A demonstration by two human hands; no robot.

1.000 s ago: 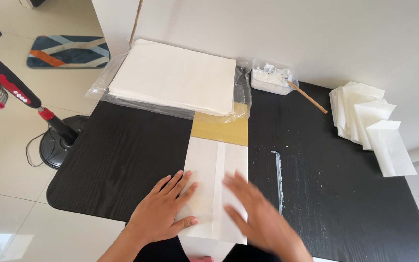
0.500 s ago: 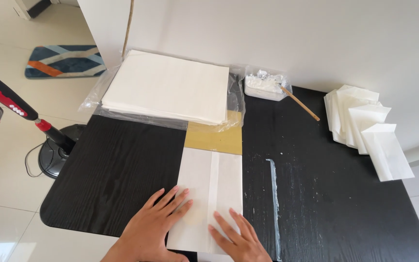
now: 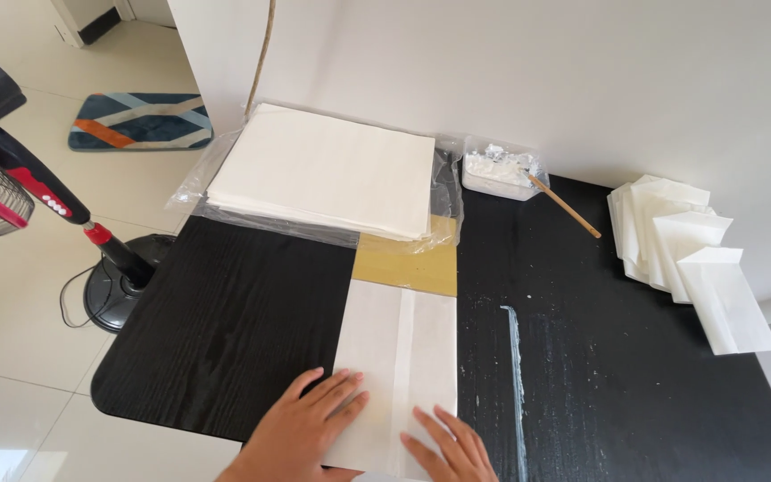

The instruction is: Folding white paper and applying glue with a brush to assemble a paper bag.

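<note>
Nearest the camera, the left hand [image 3: 307, 427] lay flat and open, fingers spread, pressing on the lower left part of a folded white paper sheet [image 3: 396, 368]. The right hand [image 3: 451, 446] was likewise open, palm down, its fingers resting on the sheet's lower right corner; its wrist ran out of the bottom of the view. The sheet lay lengthwise on the black table [image 3: 225, 330], near the front edge, with an overlapping seam running down its middle. Its far end rested on a tan board [image 3: 406, 265], which showed as a strip beyond it. Just right of the sheet ran a pale smear [image 3: 515, 375] along the tabletop, possibly paste, though the view was too coarse to be sure.

Farther back sat a thick stack of white paper [image 3: 323, 168] on a clear plastic wrapper [image 3: 198, 174]. To its right stood a small clear tub [image 3: 500, 170] of white stuff with a wooden stick [image 3: 566, 205] leaning out of it. At the far right lay a fanned pile of finished white envelopes [image 3: 684, 245]. Off the table's left side stood a red and black floor fan [image 3: 37, 192], and beyond it a striped mat [image 3: 140, 120] on the tiled floor.
</note>
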